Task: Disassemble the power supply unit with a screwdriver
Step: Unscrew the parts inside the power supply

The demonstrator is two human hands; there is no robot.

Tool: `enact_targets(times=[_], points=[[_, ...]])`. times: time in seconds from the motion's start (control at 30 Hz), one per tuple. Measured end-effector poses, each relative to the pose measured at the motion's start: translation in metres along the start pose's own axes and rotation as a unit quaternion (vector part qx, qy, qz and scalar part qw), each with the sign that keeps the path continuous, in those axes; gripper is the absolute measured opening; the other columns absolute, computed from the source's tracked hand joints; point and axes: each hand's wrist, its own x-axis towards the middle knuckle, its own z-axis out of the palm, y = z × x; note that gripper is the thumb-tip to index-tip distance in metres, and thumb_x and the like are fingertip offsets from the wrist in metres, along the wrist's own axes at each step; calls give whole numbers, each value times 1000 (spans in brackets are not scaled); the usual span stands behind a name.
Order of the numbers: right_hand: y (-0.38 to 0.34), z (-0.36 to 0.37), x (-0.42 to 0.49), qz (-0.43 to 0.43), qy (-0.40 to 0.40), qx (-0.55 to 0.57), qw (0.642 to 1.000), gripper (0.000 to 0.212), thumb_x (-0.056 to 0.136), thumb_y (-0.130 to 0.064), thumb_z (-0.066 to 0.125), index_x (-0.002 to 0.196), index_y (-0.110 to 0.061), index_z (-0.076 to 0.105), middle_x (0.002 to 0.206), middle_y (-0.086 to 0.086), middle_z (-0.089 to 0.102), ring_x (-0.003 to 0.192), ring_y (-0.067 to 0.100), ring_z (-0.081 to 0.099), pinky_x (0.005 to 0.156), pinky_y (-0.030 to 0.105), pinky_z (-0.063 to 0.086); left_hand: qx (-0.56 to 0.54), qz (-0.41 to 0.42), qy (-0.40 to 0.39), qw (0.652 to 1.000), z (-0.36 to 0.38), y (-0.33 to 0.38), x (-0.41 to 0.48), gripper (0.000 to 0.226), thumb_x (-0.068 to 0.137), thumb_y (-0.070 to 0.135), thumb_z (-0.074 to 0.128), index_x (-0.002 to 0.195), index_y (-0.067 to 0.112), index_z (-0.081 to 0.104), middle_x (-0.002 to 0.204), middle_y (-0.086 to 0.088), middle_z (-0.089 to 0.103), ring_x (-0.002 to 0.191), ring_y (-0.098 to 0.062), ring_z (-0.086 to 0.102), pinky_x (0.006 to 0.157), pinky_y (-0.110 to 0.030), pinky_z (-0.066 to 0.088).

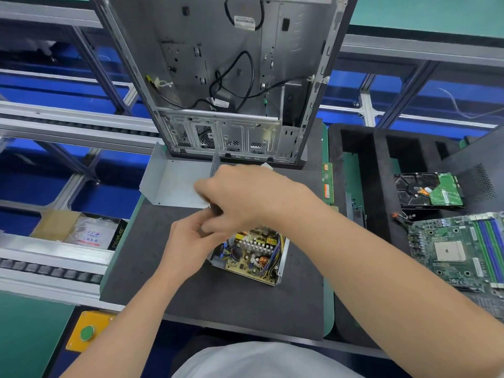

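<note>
The power supply unit sits open on the dark mat on the counter, its circuit board with coils and wires bare to view. Its grey metal cover is already off and lies just behind, in front of the upright computer case – so the lid screws look finished with. The board itself is still seated in the lower shell, which I judge to be what is left. The right hand is curled round a dark handle, apparently the screwdriver, above the unit's far left corner. The left hand has its fingers bent close under the tool – whether it pinches the shaft, a screw or nothing is too blurred to tell. A hard drive and motherboard lie well apart to the right
</note>
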Motion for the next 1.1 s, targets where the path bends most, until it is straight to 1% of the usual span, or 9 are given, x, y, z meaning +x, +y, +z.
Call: enact_targets(times=[0.13,0.23,0.3,0.4,0.53,0.7,0.9,1.0,1.1], points=[[-11,6,3,94,31,4,995,57,99,-61,54,73,-14,35,70,1,31,61,27,41,50,31,29,-21,-16,13,1000,1,0,0,27,67,57,82,89,43,76,88,11,79,83,-11,76,68,-23,61],[-6,2,2,26,1,26,999,21,95,-23,63,81,-18,48,79,1,43,73,28,52,48,30,30,-21,-4,4,1000,2,-1,0,19,75,45,86,91,41,76,89,10,80,84,-7,76,73,-17,58],[1,-3,-1,-70,-40,-1,997,19,89,-12,64,76,-24,56,96,-1,50,84,22,56,56,33,42,-11,-6,17,1000,1,-2,-1,14,78,40,86,87,42,75,86,11,79,80,-8,74,70,-16,57],[5,-3,-3,-97,-42,43,993,8,92,-27,67,99,-24,64,102,-3,49,89,17,54,63,35,48,-8,-16,29,999,2,0,-2,14,73,49,81,85,46,74,83,11,79,74,-3,71,64,-13,54],[-1,5,2,52,47,-18,997,48,97,-63,55,96,-16,47,75,-1,36,72,27,52,53,34,34,-20,6,18,1000,3,0,-1,19,80,37,86,94,46,76,90,10,79,81,-6,74,68,-16,56],[4,3,-2,-19,6,20,1000,16,92,-36,65,99,-26,56,89,-2,46,73,22,54,51,30,26,-11,4,19,1000,2,-2,0,20,76,46,83,94,47,74,93,15,79,91,-1,74,71,-13,56],[-1,6,2,25,70,-2,997,21,100,-37,55,95,-19,47,75,-1,36,76,29,56,49,31,25,-1,2,14,1000,3,-3,1,23,76,47,82,97,50,73,90,14,79,84,-6,75,67,-19,59],[0,8,-2,-41,27,8,999,19,90,-32,65,103,-22,54,93,-2,45,83,24,54,56,33,34,2,-8,15,1000,3,-5,2,25,72,45,82,95,48,72,95,16,78,91,-1,74,68,-18,56],[-1,10,-2,3,15,20,1000,17,90,-24,65,100,-20,52,100,2,51,81,27,59,57,34,41,7,1,7,1000,3,-7,2,36,83,31,82,103,58,70,105,23,77,100,3,72,76,-19,55]])
